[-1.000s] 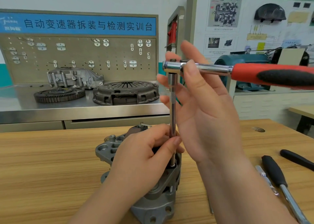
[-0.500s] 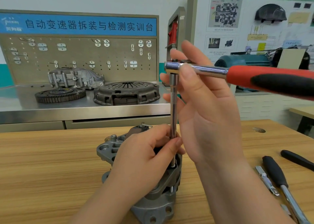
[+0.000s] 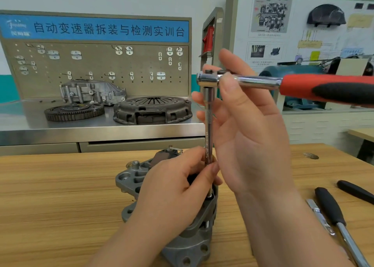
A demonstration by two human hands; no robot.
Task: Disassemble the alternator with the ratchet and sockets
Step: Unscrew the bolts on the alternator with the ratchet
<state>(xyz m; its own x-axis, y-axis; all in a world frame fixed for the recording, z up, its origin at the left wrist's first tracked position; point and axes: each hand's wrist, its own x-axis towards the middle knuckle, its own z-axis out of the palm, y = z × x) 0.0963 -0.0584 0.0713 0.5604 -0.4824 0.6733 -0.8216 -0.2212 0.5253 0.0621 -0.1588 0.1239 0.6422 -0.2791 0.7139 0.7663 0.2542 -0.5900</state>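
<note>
Ratchet (image 3: 261, 82) swung slightly; left hand (image 3: 174, 191) fingertips (image 3: 213, 168) pinch extension (image 3: 208, 125) low.

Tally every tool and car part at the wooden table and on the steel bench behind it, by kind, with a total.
Red-and-black-handled chrome ratchet: 1
Chrome extension bar: 1
Grey cast-metal alternator: 1
Black-handled tools: 2
Small chrome bar: 1
Dark clutch pressure plate: 1
Toothed flywheel: 1
Grey gearbox housing: 1
Total: 9
</note>
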